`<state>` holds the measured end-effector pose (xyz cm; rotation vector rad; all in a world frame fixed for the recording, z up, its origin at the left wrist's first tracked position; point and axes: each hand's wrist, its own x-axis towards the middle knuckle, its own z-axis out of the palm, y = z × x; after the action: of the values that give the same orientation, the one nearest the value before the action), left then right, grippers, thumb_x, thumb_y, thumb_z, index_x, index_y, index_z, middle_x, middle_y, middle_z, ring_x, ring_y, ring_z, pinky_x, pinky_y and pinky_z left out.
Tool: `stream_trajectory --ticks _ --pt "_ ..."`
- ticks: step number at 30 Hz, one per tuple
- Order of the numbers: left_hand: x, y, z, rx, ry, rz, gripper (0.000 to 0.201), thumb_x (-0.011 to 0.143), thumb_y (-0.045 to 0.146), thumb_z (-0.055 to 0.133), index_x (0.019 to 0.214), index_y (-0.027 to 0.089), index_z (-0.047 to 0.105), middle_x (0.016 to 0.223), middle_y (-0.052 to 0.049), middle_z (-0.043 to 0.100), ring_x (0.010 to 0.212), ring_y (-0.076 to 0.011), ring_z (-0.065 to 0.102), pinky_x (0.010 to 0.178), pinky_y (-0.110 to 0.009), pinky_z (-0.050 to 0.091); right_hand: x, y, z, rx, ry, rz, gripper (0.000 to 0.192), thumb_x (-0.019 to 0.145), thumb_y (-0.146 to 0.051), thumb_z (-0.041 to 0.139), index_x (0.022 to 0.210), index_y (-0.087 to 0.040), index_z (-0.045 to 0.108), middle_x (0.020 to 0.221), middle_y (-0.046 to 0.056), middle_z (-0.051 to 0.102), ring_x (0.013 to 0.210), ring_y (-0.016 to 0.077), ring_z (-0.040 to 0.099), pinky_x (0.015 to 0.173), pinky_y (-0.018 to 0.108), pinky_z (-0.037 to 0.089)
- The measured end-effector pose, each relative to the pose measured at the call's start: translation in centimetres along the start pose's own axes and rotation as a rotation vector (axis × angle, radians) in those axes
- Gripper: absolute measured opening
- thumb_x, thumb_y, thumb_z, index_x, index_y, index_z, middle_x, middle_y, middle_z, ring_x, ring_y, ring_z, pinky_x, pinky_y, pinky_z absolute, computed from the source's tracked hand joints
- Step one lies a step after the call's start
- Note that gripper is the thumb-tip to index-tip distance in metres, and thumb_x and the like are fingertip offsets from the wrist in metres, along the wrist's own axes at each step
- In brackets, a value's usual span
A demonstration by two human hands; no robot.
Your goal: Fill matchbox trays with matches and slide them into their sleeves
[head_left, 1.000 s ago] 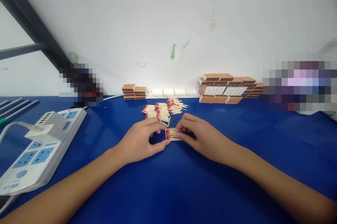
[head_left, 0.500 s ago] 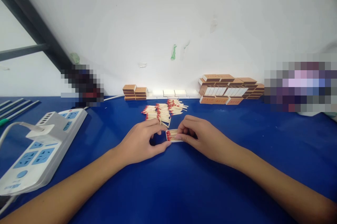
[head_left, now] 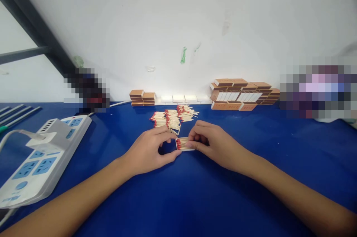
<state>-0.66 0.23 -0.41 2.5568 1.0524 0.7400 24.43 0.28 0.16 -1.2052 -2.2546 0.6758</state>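
A small white matchbox tray (head_left: pixel 190 150) lies on the blue tabletop, filled with red-tipped matches (head_left: pixel 182 143) whose heads point left. My left hand (head_left: pixel 152 149) grips the tray's left end, thumb at the near corner and fingertips at the far one. From the right, my right hand (head_left: pixel 212 140) reaches over the tray, its thumb and curled fingers pinched on the matches; its fingers hide the tray's right part. Just beyond my hands lies a loose heap of matches (head_left: pixel 173 118), heads mostly to the left.
White empty trays (head_left: pixel 178 98) line the wall, between a short stack of brown matchboxes (head_left: pixel 142 97) and a larger matchbox stack (head_left: pixel 234 96) on the right. A white power strip (head_left: pixel 41 162) with a plugged cable lies at left, near thin rods (head_left: pixel 23 116).
Almost nothing differs; both hands stay at the tray, and the matches in it look the same. The view has shifted very slightly.
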Motion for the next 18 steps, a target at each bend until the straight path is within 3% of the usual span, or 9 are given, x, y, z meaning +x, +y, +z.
stream_trajectory --ticks 12,18 --pt "0.1 0.1 0.0 -0.009 -0.014 0.004 0.025 0.092 0.036 0.074 0.113 0.022 0.072 0.092 -0.001 0.066 0.074 -0.0141 0.06 0.066 -0.028 0.049 0.0 -0.5 -0.2 0.067 -0.025 0.048 0.014 0.096 -0.029 0.07 0.083 -0.022 0.072 0.084 0.001 0.061 0.071 0.0142 0.054 0.064 0.028 0.044" --pt "0.0 -0.1 0.1 -0.011 -0.018 0.005 0.027 0.093 0.037 0.073 0.116 0.022 0.072 0.094 -0.001 0.067 0.076 -0.0144 0.061 0.068 -0.029 0.05 0.9 1.5 -0.5 -0.057 0.12 -0.007 0.015 0.1 -0.032 0.064 0.092 -0.021 0.072 0.083 0.001 0.059 0.07 0.015 0.053 0.065 0.03 0.043"
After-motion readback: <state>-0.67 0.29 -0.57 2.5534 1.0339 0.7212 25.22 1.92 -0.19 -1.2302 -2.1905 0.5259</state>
